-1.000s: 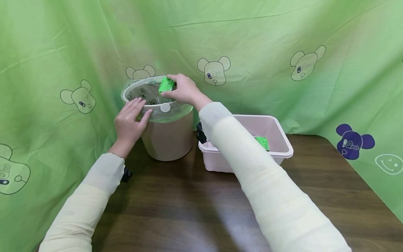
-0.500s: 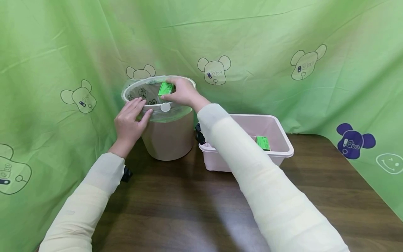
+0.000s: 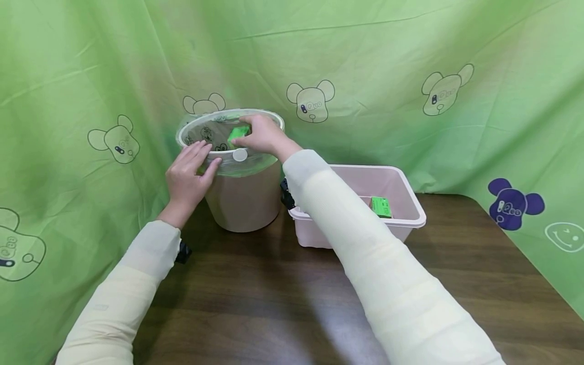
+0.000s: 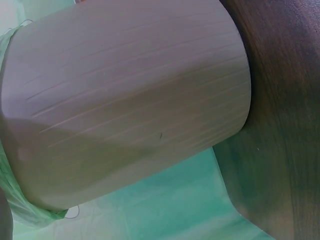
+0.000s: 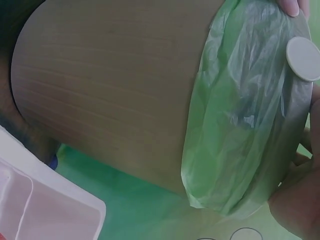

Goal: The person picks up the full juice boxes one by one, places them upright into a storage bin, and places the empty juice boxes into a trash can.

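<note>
A round pinkish-beige trash can (image 3: 244,200) stands upright, its white rim (image 3: 228,111) lined with a thin translucent green bag (image 5: 245,115) folded down over the outside. My left hand (image 3: 188,175) rests at the near left of the rim, fingers fairly straight, thumb against the bagged outer side. My right hand (image 3: 264,136) pinches a small green box (image 3: 238,136) between thumb and fingers, within the can's mouth at its right side. Part of that box is hidden by the hand and rim. In the left wrist view the can's wall (image 4: 130,100) fills most of the picture.
To the right stands a pale pink rectangular bin (image 3: 360,175) with another green box (image 3: 380,207) inside; my right sleeve (image 3: 365,238) covers part of it. Both containers are on a dark wooden table (image 3: 255,304). A green printed curtain (image 3: 365,45) hangs behind and at both sides.
My right hand has lowered the green box from rim height a little further into the trash can's mouth. The left hand has stayed in place on the rim.
</note>
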### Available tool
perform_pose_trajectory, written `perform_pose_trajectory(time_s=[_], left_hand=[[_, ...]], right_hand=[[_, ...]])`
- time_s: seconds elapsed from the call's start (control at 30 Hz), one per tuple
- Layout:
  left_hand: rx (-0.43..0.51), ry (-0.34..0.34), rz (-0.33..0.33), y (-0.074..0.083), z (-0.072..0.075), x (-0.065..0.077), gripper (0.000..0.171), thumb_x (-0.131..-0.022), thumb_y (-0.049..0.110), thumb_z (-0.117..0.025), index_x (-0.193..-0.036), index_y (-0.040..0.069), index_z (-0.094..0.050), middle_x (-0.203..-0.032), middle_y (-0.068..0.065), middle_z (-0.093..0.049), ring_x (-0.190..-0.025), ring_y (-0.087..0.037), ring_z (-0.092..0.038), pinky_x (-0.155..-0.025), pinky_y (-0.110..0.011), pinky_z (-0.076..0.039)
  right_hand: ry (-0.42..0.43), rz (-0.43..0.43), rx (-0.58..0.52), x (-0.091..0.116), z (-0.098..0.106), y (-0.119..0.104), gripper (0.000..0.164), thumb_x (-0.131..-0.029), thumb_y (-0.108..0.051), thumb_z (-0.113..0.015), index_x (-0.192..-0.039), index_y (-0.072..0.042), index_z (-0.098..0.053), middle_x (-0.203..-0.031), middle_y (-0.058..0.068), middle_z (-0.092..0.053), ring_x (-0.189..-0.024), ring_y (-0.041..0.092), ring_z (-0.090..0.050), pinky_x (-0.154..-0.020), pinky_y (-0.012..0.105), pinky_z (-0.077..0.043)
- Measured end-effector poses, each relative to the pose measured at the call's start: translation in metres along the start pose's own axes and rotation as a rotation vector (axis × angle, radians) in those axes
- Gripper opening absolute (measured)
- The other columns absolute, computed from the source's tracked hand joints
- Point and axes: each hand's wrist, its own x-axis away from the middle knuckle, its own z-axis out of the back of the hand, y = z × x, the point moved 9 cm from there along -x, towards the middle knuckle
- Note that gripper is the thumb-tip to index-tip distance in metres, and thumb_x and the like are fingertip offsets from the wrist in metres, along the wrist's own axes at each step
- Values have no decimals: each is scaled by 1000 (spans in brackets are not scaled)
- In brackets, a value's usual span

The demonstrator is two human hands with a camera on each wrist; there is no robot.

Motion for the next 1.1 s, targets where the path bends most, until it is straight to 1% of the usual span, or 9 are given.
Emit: perform_pose_trajectory(time_s=[0.13, 0.23, 0.33, 0.47, 0.6, 0.7, 0.93, 1.1], left_hand=[[2, 7, -1, -1, 0, 0, 32, -85, 21, -74, -111, 3, -73, -115, -13, -68, -110, -31, -63, -107, -34, -38], [1, 5, 0, -1, 1, 0, 32, -85, 22, -74, -111, 3, -73, -116, -12, -68, -110, -30, -63, -107, -35, -39], [-4, 1, -1, -1, 0, 0, 33, -85, 22, -73, -112, 4, -73, -116, -13, -68, -110, -30, -63, -105, -40, -42], [-5, -4, -1, -3, 0, 0, 33, -85, 22, -73, -113, 4, -72, -116, -13, -68, -111, -30, -63, -103, -44, -43], [-3, -8, 1, -4, 0, -1, 33, -85, 22, -74, -113, 3, -72, -117, -13, -67, -112, -31, -62, -105, -41, -41], [-11, -17, -3, -4, -1, -1, 34, -86, 24, -73, -114, 3, -72, -117, -14, -67, -112, -31, -62, -106, -40, -40], [-44, -56, -34, -2, -2, -1, 36, -91, 28, -68, -117, 3, -70, -119, -15, -66, -112, -32, -62, -102, -44, -44], [-46, -69, -37, -2, -3, -1, 36, -91, 28, -67, -118, 4, -70, -119, -15, -66, -112, -32, -62, -105, -38, -41]], right_hand=[[-8, -18, 8, -1, 0, 1, 71, -91, -42, -66, -148, -8, -39, -148, 6, -44, -135, 19, -39, -109, 24, -31], [-2, -22, 5, 0, 1, 1, 70, -92, -42, -66, -148, -8, -40, -148, 6, -44, -135, 19, -40, -109, 24, -31], [7, -22, 3, 1, 3, 1, 69, -92, -42, -66, -147, -9, -41, -147, 6, -45, -134, 19, -41, -108, 24, -32], [26, -13, -11, 2, 6, 1, 68, -91, -40, -67, -146, -9, -43, -146, 6, -47, -130, 19, -46, -106, 25, -35], [45, -7, -27, 3, 11, 3, 67, -90, -40, -68, -146, -12, -44, -144, 5, -49, -125, 18, -49, -104, 26, -38], [47, -3, -41, 4, 13, 5, 67, -90, -40, -68, -147, -13, -44, -144, 6, -49, -127, 18, -48, -104, 26, -37], [42, -3, -58, 11, 17, 14, 70, -90, -39, -68, -149, -13, -40, -145, 8, -46, -129, 19, -46, -106, 26, -36], [59, 6, -73, 18, 20, 20, 69, -90, -37, -69, -148, -13, -41, -144, 9, -46, -130, 23, -45, -106, 29, -36]])
